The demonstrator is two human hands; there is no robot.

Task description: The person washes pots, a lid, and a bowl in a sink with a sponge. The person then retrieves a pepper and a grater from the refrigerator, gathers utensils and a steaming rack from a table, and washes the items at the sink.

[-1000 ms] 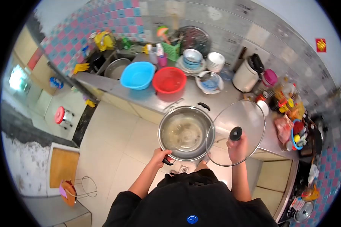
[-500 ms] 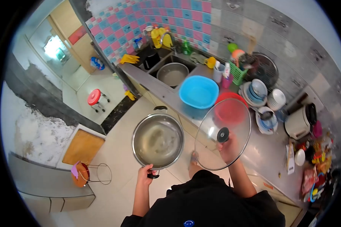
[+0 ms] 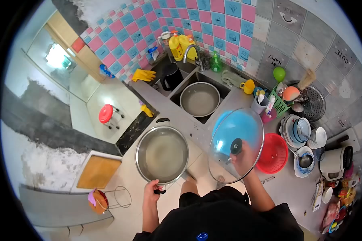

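A steel pot with cloudy liquid in it hangs over the floor, its near black handle gripped by my left hand. To its right, my right hand holds a glass lid by its black knob, the clear disc tilted in front of the blue basin. Pot and lid are apart. Beyond them is the double sink, where a metal basin sits in the right bowl and a black kettle stands in the left one, below the faucet.
A red basket, stacked bowls and a rice cooker line the counter on the right. Yellow gloves lie by the sink. A red stool stands beyond the doorway; another stool is at lower left.
My view and body have turned left, toward the sink. The pot and lid have moved along with my hands, from near the red basket to the sink end of the counter.
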